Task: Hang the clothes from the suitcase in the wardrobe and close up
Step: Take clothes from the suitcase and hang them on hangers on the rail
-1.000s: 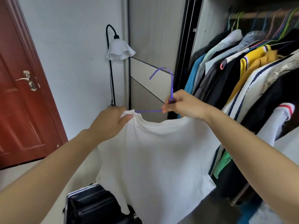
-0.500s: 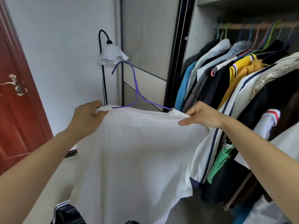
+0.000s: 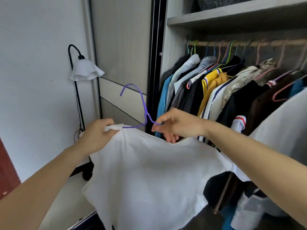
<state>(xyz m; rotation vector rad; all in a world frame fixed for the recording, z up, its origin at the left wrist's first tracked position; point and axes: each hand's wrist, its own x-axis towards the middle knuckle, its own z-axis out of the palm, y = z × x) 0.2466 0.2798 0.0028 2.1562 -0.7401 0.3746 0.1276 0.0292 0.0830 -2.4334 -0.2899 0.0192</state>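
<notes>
A white T-shirt (image 3: 149, 171) hangs in front of me on a purple wire hanger (image 3: 142, 107), whose hook points up and left. My left hand (image 3: 98, 133) grips the shirt's left shoulder and the hanger's left end. My right hand (image 3: 176, 125) is at the neckline; thumb and forefinger pinch the hanger's right arm, the other fingers reach behind the collar. The open wardrobe (image 3: 174, 22) is to the right, its rail (image 3: 245, 44) crowded with hung clothes (image 3: 216, 90). A sliver of the suitcase (image 3: 83, 224) shows at the bottom edge.
A floor lamp (image 3: 86, 72) with a white shade stands against the wall on the left. The wardrobe's sliding door (image 3: 123, 47) is behind the hanger. A red door (image 3: 6, 171) edges in at far left. A shelf sits above the rail.
My view has tilted up, showing the rail and shelf. My right hand has moved from the shirt's right shoulder to the hanger by the neckline. The shirt's right side has dropped.
</notes>
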